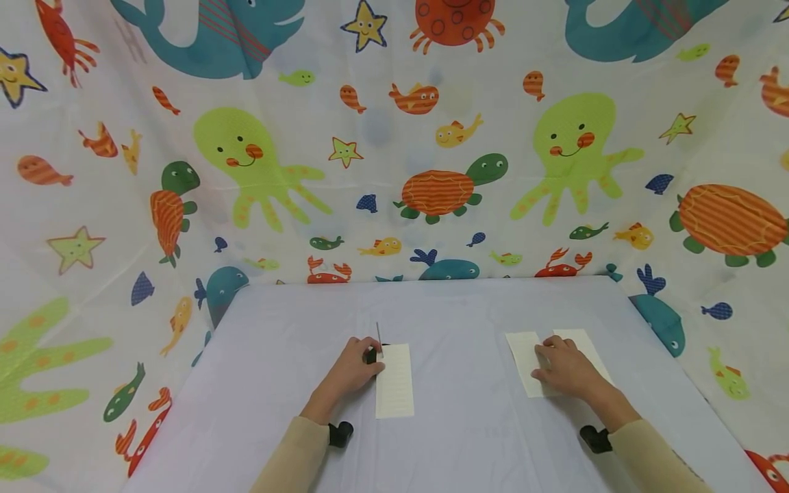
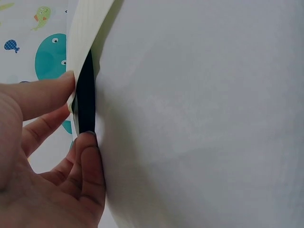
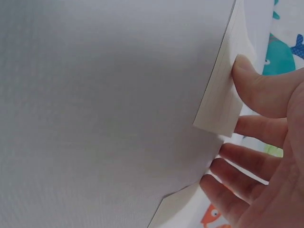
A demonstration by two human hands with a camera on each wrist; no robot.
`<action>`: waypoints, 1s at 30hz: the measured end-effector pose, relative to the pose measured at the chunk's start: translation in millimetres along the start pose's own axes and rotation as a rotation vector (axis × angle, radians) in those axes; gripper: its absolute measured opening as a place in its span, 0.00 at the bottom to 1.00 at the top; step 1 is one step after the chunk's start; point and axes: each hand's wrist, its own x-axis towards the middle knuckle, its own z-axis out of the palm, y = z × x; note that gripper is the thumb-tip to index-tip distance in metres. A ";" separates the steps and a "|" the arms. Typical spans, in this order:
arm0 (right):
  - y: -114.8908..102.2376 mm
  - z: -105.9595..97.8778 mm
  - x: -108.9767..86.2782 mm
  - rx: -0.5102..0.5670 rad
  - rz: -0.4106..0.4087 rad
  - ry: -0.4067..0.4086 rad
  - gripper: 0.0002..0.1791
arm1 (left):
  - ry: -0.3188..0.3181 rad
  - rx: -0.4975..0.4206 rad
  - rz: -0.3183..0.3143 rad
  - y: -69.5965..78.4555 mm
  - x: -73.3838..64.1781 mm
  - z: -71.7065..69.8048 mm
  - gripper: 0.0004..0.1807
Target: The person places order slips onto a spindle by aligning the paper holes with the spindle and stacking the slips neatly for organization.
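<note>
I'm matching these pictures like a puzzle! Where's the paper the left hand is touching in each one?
Head: the lined paper is centred left to right, below the middle, beside the left hand.
Left wrist: the lined paper slants at the top, left of centre.
Right wrist: not in it; the two papers there are others, by the right hand.
Shared landmark: the white tablecloth, in all three.
</note>
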 end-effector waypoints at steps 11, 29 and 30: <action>-11.1 -1.5 -3.6 -0.002 -0.006 0.045 0.26 | 0.002 -0.005 0.011 -0.6 0.9 -1.9 0.15; -14.2 -5.1 -5.2 0.275 0.037 0.032 0.30 | -0.003 0.004 -0.009 -1.1 -1.0 -0.2 0.15; -14.2 -5.3 -4.9 0.296 0.041 0.031 0.30 | -0.001 0.004 -0.010 -1.2 -1.0 -0.2 0.15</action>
